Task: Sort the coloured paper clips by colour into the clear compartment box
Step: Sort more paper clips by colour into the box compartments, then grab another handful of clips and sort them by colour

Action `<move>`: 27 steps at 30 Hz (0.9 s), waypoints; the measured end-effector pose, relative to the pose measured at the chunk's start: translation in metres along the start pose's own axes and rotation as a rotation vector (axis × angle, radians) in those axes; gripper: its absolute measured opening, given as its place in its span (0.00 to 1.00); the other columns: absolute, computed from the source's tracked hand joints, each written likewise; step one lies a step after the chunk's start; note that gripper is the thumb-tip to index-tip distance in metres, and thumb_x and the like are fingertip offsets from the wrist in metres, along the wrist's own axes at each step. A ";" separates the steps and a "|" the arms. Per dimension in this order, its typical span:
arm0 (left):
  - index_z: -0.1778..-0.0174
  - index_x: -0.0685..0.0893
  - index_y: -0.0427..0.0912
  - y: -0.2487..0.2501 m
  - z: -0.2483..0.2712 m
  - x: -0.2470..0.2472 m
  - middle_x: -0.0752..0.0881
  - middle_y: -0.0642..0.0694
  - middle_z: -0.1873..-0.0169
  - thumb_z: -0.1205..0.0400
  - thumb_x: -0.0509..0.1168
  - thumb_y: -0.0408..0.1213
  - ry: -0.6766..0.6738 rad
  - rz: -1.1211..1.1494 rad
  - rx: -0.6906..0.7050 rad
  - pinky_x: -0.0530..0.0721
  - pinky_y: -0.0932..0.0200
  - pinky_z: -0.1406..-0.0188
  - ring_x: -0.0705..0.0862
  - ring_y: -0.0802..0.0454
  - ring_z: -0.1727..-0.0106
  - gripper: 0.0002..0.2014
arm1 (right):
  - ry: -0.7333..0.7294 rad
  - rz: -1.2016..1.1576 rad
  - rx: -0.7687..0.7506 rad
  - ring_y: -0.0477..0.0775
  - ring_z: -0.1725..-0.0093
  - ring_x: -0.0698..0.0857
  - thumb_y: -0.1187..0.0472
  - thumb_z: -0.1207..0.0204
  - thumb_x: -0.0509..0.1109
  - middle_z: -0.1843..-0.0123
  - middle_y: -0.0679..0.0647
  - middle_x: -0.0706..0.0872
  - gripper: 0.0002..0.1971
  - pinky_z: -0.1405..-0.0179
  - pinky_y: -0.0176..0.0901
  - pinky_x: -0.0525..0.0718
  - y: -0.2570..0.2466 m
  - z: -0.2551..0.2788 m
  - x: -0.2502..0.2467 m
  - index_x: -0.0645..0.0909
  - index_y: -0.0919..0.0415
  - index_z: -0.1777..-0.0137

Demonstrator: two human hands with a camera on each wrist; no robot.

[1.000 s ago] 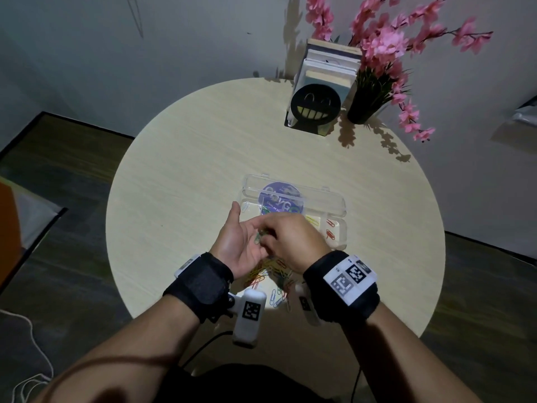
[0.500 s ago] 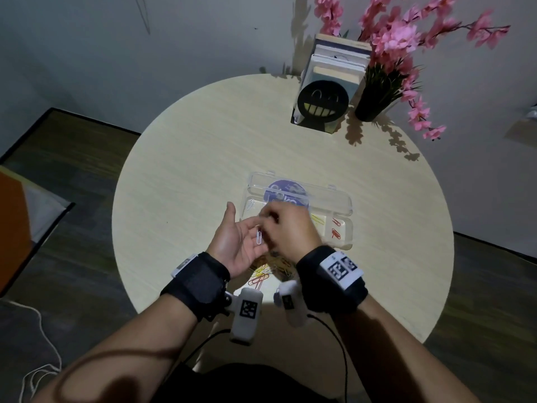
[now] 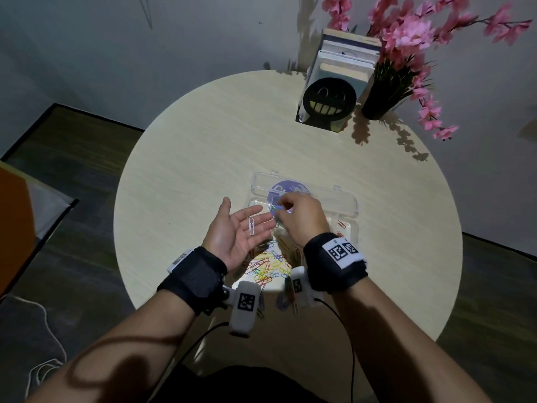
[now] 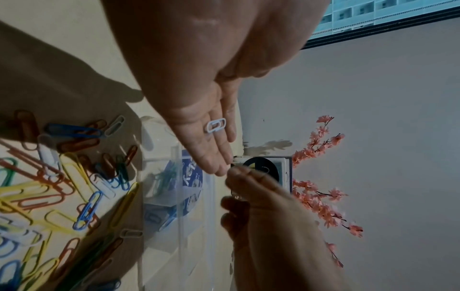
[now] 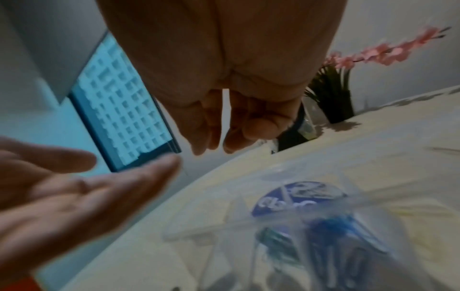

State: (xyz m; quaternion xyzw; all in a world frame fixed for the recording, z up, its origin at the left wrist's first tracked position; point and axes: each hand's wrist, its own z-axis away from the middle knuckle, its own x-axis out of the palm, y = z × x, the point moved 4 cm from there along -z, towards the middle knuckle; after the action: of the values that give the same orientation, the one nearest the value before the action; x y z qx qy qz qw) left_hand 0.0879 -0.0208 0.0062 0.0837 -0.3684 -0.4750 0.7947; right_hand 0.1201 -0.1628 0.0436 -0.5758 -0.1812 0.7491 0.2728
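A white paper clip lies loose on the fingers of the left hand, which is held flat, palm up, just near and left of the clear compartment box. The left hand is released, its fingers straight, so the clip is only carried, not gripped. The right hand is poised over the left part of the box, above compartments where green and blue clips are seen through the plastic; its fingertips are drawn together, but whether a clip is pinched between them cannot be told, since the wrist view is blurred.

The step in hand is judged to be the dropping of sorted clips into their compartments. The left palm is best kept level so that the white clip is not tipped off. A clip should be lowered close to the right cell before it is let go, since the walls are low and clear and a cell is easily mistaken.

The unsorted pile of mixed clips lies on the table nearer the person, between the wrists. Far and right stand a book holder and a vase of pink flowers.
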 end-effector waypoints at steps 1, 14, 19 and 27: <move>0.37 0.80 0.32 -0.001 -0.001 0.001 0.90 0.34 0.53 0.15 0.41 0.62 -0.015 0.005 -0.002 0.89 0.51 0.58 0.91 0.44 0.55 0.37 | -0.023 -0.011 -0.064 0.53 0.50 0.83 0.62 0.28 0.69 0.49 0.55 0.87 0.10 0.48 0.42 0.80 -0.009 0.006 0.003 0.86 0.57 0.48; 0.36 0.79 0.38 0.009 -0.006 -0.003 0.87 0.41 0.55 0.12 0.46 0.56 -0.007 -0.122 0.099 0.85 0.52 0.56 0.87 0.46 0.56 0.27 | -0.101 -0.096 0.023 0.47 0.70 0.77 0.67 0.26 0.65 0.66 0.50 0.81 0.07 0.74 0.36 0.73 -0.032 0.003 0.027 0.81 0.55 0.59; 0.45 0.81 0.37 0.016 -0.007 -0.018 0.85 0.39 0.56 0.13 0.55 0.42 0.106 -0.181 0.113 0.87 0.55 0.64 0.84 0.45 0.59 0.14 | -0.110 -0.041 0.096 0.56 0.51 0.83 0.63 0.25 0.71 0.48 0.58 0.87 0.07 0.57 0.38 0.75 -0.020 -0.023 0.036 0.85 0.59 0.48; 0.50 0.83 0.34 0.014 -0.005 -0.040 0.83 0.34 0.60 0.18 0.61 0.33 0.187 -0.462 0.127 0.81 0.50 0.60 0.79 0.43 0.65 0.08 | -0.029 -0.068 0.130 0.54 0.55 0.84 0.66 0.25 0.68 0.55 0.53 0.88 0.06 0.55 0.39 0.79 0.026 0.003 0.005 0.85 0.56 0.53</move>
State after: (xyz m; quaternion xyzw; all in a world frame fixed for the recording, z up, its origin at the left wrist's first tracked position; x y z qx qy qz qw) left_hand 0.0899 0.0178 -0.0109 0.2590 -0.2936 -0.6103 0.6887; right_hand 0.1115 -0.1801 0.0253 -0.5396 -0.1556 0.7577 0.3323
